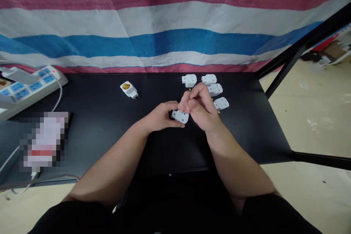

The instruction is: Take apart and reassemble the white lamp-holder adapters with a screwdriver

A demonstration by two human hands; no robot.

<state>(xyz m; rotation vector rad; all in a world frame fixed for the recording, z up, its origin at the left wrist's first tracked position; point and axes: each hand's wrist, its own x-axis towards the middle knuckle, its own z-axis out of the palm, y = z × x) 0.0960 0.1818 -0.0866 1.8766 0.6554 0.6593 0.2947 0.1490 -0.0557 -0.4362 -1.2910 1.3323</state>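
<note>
Black sleeves (74,219) at six o'clock, white casing (180,117) between my hands.
Mid-table (95,117), my left hand (160,117) grips it by the edges; my right hand's (201,109) fingertips bunch at its twelve o'clock side, pinching what, I cannot tell. A firm, level left hold serves best, apart from similar casings (189,80) toward one o'clock.

held plug (180,117): in the left hand (162,117), at the fingers of the right hand (202,109)
lone plug (129,90): on the desk (175,153), behind and left of the hands
4 grouped plugs (189,80): on the desk, behind and right of the held plug
power strip (32,98): desk's left end, behind the device (48,137)
sheet (170,42): behind the desk
frame (287,67): desk's right end
</note>
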